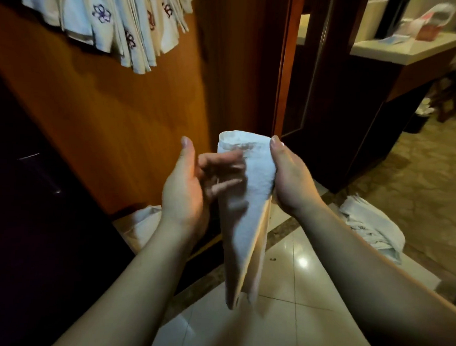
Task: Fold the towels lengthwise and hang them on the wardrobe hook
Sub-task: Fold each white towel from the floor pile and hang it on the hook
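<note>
towel (249,200) hangs between our hands in front of the wardrobe (114,110), a soft white cloth narrowed to a long strip. we judge the lengthwise fold nearly done. our right hand (290,180) grips its top edge; our left hand (192,184), fingers loosely spread and blurred, touches its side. next we lift it to the towels already hanging (118,24) above; the hook is hidden.

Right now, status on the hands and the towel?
Right hand grips the folded towel near its top. Left hand open, fingers blurred against it. Towels on wardrobe already hung; pile on floor waiting. Path unobstructed.
</note>
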`<state>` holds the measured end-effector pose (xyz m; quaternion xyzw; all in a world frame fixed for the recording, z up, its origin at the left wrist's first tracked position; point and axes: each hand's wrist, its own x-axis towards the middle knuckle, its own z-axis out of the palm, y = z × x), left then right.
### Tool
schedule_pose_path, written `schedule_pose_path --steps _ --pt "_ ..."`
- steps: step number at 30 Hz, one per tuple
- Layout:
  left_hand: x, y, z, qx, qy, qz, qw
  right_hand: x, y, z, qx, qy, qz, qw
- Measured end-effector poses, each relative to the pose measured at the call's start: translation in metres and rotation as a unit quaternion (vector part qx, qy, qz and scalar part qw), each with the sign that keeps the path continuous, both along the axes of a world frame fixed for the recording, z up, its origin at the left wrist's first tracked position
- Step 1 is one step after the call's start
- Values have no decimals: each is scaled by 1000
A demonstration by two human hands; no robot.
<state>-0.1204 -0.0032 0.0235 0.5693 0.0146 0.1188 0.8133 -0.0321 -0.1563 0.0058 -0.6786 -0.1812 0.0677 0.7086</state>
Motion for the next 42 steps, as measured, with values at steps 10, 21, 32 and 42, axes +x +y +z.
schedule_pose_path --steps 10,21,32,42 --pt "45 15 -29 97 40 -137 985 24 5 69 72 65 82 992" --pt "60 -12 25 42 58 -126 989 66 -15 55 127 169 107 972" --pt "87 22 63 -23 110 22 993 28 -7 -81 85 183 75 977" --pt "100 41 91 -17 49 42 998 32 29 -64 11 4 5 1000"
